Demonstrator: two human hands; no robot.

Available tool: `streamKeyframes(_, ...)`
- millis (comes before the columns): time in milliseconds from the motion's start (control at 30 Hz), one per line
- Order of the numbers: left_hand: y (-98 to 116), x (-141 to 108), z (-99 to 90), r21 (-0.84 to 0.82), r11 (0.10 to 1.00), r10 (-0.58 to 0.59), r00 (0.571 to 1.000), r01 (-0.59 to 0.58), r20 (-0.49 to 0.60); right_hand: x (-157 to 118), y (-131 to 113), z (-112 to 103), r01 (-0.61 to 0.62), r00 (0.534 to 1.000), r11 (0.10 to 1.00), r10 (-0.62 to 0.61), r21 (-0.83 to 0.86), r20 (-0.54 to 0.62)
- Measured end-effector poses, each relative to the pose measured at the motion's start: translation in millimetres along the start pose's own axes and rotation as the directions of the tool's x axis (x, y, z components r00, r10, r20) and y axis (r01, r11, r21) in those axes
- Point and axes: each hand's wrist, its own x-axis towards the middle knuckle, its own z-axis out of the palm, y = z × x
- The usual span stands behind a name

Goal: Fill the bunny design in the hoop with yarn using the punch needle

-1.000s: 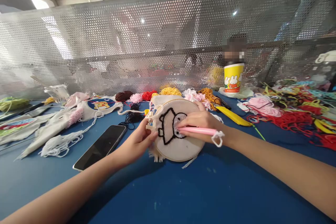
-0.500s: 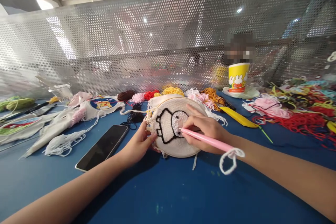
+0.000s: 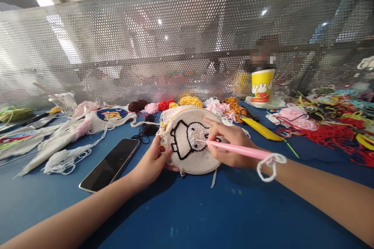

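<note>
My left hand (image 3: 157, 158) grips the left rim of a round embroidery hoop (image 3: 206, 166), thumb in front and the other fingers partly hidden behind. Stretched in the hoop is pale cloth with a black yarn outline of a figure (image 3: 183, 158) lying sideways, its face partly filled with white loops. In my right hand (image 3: 230, 144) is a pink punch needle (image 3: 239, 149), held like a pen. Its thin metal tip points left at the face, and whether it touches the cloth I cannot tell. White yarn (image 3: 270, 167) loops from the handle's rear end.
A phone (image 3: 110, 165) lies left of the hoop on the blue table (image 3: 175, 210). Behind are yarn bundles (image 3: 191, 101) and a yellow cup (image 3: 263, 85). A yellow utility knife (image 3: 263, 129) and tangled red yarn (image 3: 324, 136) lie right. Finished cloth pieces (image 3: 58, 136) lie left, before a perforated metal screen (image 3: 175, 46).
The punch needle has drawn back to the right, baring its metal tip, and its handle lies flatter. My left hand still grips the hoop. The whole view has shifted slightly.
</note>
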Motion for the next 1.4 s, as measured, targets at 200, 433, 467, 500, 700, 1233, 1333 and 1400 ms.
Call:
streamKeyframes(200, 1.1, -1.4, 1.3, 0.008, 1.0, 0.014, 1.0, -0.014, 0.006, 1.0, 0.6, -1.8, -0.032, 0.999, 0.999, 0.032, -0.008, 0.036)
streamKeyframes(433, 3.9, -4.9, 4.3, 0.036, 0.999, 0.032, 0.999, -0.032, 0.011, 0.2, 4.1, 3.3, 0.003, 1.0, 0.999, -0.004, -0.033, -0.027)
streamKeyframes(467, 4.3, -5.8, 5.0, 0.041, 0.998, 0.04, 0.999, -0.041, 0.012, 0.1, 4.6, 4.5, 0.017, 0.999, 0.999, -0.019, -0.041, -0.031)
streamKeyframes(500, 4.8, -6.7, 5.7, 0.047, 0.998, 0.049, 0.999, -0.049, 0.011, -0.1, 5.2, 5.6, 0.034, 0.999, 0.998, -0.035, -0.051, -0.028)
streamKeyframes(700, 6.2, -11.1, 8.3, 0.101, 0.99, 0.097, 0.995, -0.099, 0.025, -3.2, 9.4, 7.7, 0.197, 0.98, 0.96, -0.197, -0.198, 0.023)
streamKeyframes(1233, 5.2, -17.3, 1.9, 0.155, 0.97, 0.163, 0.973, -0.189, 0.164, -9.0, 0.6, 12.3, -0.1, 0.993, 0.982, 0.089, -0.162, -0.078)
streamKeyframes(1333, 5.2, -18.2, 1.6, 0.117, 0.981, 0.135, 0.977, -0.155, 0.162, -11.1, 0.8, 16.3, -0.074, 0.996, 0.984, 0.063, -0.165, -0.066)
streamKeyframes(1400, 6.4, -19.4, 2.6, 0.113, 0.984, 0.119, 0.983, -0.135, 0.142, -10.8, -0.2, 17.3, -0.086, 0.996, 0.983, 0.079, -0.162, -0.051)
